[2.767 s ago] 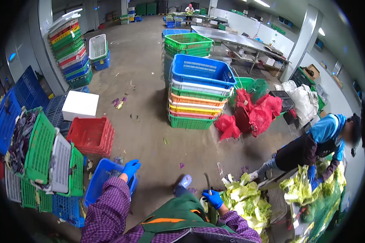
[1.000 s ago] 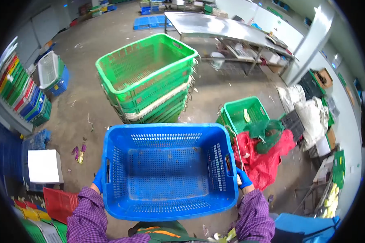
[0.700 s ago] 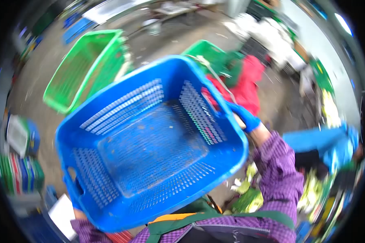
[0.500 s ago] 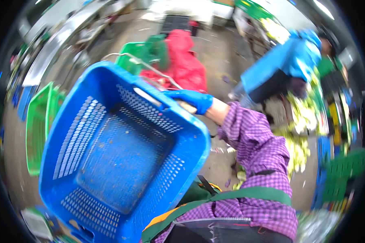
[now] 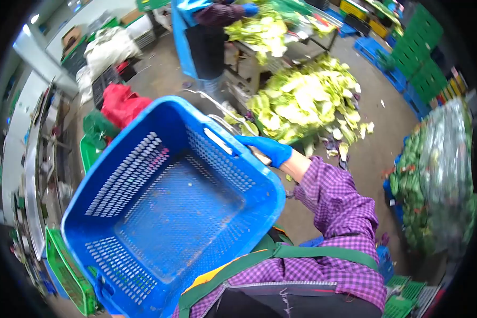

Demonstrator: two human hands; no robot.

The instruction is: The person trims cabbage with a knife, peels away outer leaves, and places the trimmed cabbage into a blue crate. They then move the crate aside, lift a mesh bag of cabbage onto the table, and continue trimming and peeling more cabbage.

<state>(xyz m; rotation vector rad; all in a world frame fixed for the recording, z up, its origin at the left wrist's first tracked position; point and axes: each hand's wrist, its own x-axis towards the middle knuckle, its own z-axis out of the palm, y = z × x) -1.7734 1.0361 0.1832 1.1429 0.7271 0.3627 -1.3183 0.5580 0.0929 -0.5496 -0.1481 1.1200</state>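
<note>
A blue plastic basket with perforated sides fills the middle of the view, tilted so its dirt-specked inside faces me. My right hand, in a blue glove, is closed at the basket's far right rim, close to the handle slot. A bent metal rod sticks out beyond that rim, and a pale piece shows beneath the gloved fingers; I cannot tell whether the hand holds the rod too. At the lower left, my left hand, also blue-gloved and partly cut off, grips the basket's near handle.
A large pile of pale green leaves lies ahead. Behind it, a person in a blue apron stands at a leaf-covered table. Green crates are at left, a plastic-wrapped stack at right, and red sacking beyond the basket.
My view has swung to the right, so the leaf pile and the person now lie further left. The basket stays in front of me, with my right hand still at its rim.
</note>
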